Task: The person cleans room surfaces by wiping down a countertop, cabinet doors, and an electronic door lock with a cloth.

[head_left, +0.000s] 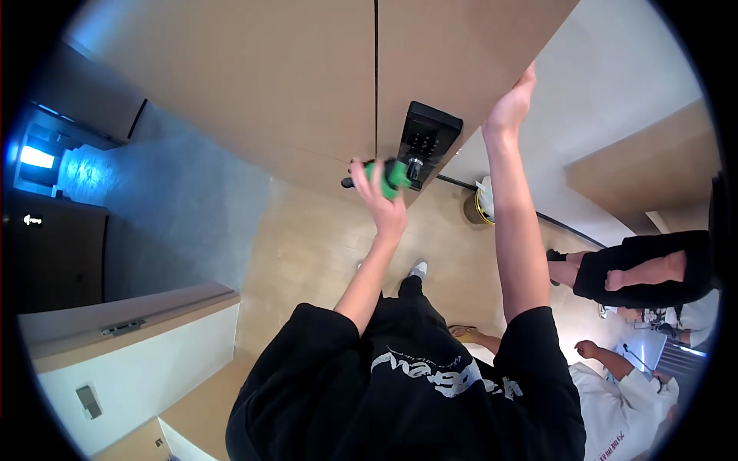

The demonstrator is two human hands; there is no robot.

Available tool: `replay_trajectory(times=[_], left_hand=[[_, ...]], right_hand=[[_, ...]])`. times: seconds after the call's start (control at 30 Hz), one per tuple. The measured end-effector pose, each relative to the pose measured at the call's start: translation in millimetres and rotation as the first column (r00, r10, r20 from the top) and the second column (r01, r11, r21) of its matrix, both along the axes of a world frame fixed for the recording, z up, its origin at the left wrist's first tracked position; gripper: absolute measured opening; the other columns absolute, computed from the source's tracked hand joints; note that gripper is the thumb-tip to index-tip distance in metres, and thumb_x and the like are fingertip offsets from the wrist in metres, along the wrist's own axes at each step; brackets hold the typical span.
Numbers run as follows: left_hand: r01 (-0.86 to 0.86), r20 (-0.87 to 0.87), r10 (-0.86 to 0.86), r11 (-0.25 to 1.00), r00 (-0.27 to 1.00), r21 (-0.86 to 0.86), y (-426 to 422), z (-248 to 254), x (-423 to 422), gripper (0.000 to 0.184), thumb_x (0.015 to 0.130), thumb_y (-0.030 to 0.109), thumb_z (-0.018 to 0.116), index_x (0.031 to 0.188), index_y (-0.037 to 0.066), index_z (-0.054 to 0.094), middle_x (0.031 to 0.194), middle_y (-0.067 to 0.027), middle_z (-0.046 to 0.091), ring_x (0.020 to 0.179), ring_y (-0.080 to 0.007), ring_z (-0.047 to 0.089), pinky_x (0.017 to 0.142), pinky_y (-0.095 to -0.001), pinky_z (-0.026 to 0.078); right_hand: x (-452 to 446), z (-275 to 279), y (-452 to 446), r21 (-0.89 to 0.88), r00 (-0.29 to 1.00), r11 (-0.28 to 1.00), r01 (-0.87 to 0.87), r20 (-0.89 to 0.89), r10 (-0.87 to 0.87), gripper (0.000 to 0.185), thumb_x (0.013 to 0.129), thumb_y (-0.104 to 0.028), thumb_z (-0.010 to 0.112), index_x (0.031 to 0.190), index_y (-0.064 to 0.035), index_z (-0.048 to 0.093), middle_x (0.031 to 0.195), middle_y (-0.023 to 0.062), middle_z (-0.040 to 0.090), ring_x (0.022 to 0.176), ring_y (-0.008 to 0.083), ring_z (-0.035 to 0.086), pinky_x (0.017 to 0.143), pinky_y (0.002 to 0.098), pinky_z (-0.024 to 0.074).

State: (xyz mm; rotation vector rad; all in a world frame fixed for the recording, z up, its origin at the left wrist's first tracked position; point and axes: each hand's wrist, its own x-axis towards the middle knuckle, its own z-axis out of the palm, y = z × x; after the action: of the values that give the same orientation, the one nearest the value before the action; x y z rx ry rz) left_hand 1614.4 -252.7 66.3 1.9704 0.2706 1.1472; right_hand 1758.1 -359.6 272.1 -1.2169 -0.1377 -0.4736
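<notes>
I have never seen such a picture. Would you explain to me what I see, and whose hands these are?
There is no machine: one person works here, bare-handed. The single picture comes from a camera worn on the head, looking forward and down, so the person's black shirt shows below. The left hand holds a green thing, too blurred to name, by the black lock on the upright door. The right hand is at the door's edge, its fingers mostly hidden. A bin stands on the floor, and other people are at the right.
</notes>
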Motion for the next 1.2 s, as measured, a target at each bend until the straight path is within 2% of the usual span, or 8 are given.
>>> replay_trajectory(times=[0.13,0.2,0.63,0.87,1.03,1.1,1.13,1.2], left_hand=[[-0.166,0.052,0.227,0.833,0.973,-0.528,3,31,30,0.052,0.094,0.009,0.056,0.142,0.003,0.037,0.136,-0.0195,0.046,0.129,-0.0329,0.044,0.112,-0.0462,0.026],[0.019,0.083,0.127,0.440,0.988,-0.898,4,46,27,0.049,0.097,0.013,0.054,0.141,0.000,0.035,0.133,-0.0159,0.048,0.121,-0.0256,0.050,0.104,-0.0362,0.037],[0.094,0.118,-0.238,-0.108,0.964,-0.990,-115,53,2,0.028,0.094,0.017,0.065,0.116,0.004,0.053,0.105,-0.0027,0.058,0.094,-0.0136,0.058,0.082,-0.0318,0.048],[0.008,0.026,-0.414,-0.044,0.910,-0.999,-70,35,-37,0.026,0.089,0.015,0.070,0.106,0.002,0.056,0.099,-0.0044,0.063,0.088,-0.0123,0.062,0.077,-0.0290,0.050],[-0.037,-0.015,-0.242,-0.088,0.970,-0.995,-69,42,-69,0.041,0.086,0.013,0.073,0.116,-0.001,0.050,0.104,-0.0081,0.061,0.088,-0.0135,0.062,0.079,-0.0280,0.051],[-0.046,-0.090,-0.128,0.309,0.988,-0.950,-71,55,-80,0.040,0.080,0.007,0.076,0.113,0.001,0.054,0.106,-0.0108,0.059,0.092,-0.0181,0.061,0.081,-0.0306,0.050],[-0.049,-0.091,-0.123,0.307,0.988,-0.950,-66,66,-81,0.040,0.080,0.007,0.076,0.113,0.001,0.054,0.106,-0.0108,0.059,0.092,-0.0181,0.061,0.081,-0.0306,0.050],[-0.024,-0.081,0.008,0.981,0.997,-0.193,-52,88,-77,0.041,0.072,-0.001,0.076,0.108,0.003,0.057,0.106,-0.0130,0.057,0.097,-0.0259,0.059,0.084,-0.0352,0.049]], right_hand=[[-8,-1,5,0.006,0.994,0.995,0.104,0.013,-0.104,0.044,0.102,-0.032,0.027,0.069,-0.0086,0.045,0.066,-0.0038,0.044,0.065,0.0093,0.038,0.060,0.0278,0.0324],[-15,3,7,-0.011,0.992,0.993,0.121,-0.019,-0.121,0.042,0.102,-0.031,0.028,0.070,-0.0087,0.044,0.067,-0.0039,0.043,0.065,0.0092,0.038,0.060,0.0276,0.0323],[-30,1,10,0.050,1.000,0.999,0.021,-0.008,-0.021,0.037,0.098,-0.022,0.033,0.073,-0.0041,0.054,0.065,-0.0023,0.048,0.061,0.0087,0.042,0.056,0.0255,0.0329],[-36,-4,7,0.021,0.999,0.999,-0.033,0.004,0.033,0.035,0.097,-0.020,0.032,0.073,-0.0050,0.053,0.065,-0.0026,0.049,0.059,0.0080,0.041,0.054,0.0256,0.0321],[-44,0,6,0.004,0.994,0.994,-0.108,-0.001,0.108,0.036,0.098,-0.021,0.030,0.075,-0.0048,0.053,0.065,-0.0020,0.050,0.060,0.0082,0.042,0.055,0.0259,0.0324],[-44,-1,3,-0.028,0.993,0.992,-0.122,-0.001,0.122,0.036,0.098,-0.021,0.030,0.075,-0.0050,0.053,0.066,-0.0018,0.050,0.061,0.0083,0.042,0.056,0.0261,0.0328],[-43,-4,-1,-0.009,0.986,0.986,-0.167,-0.017,0.166,0.036,0.098,-0.021,0.030,0.076,-0.0049,0.053,0.067,-0.0016,0.051,0.062,0.0083,0.043,0.056,0.0262,0.0336],[-42,-5,-3,0.011,0.976,0.977,-0.215,-0.035,0.215,0.036,0.098,-0.021,0.030,0.077,-0.0048,0.054,0.068,-0.0014,0.051,0.063,0.0083,0.044,0.057,0.0263,0.0343]])
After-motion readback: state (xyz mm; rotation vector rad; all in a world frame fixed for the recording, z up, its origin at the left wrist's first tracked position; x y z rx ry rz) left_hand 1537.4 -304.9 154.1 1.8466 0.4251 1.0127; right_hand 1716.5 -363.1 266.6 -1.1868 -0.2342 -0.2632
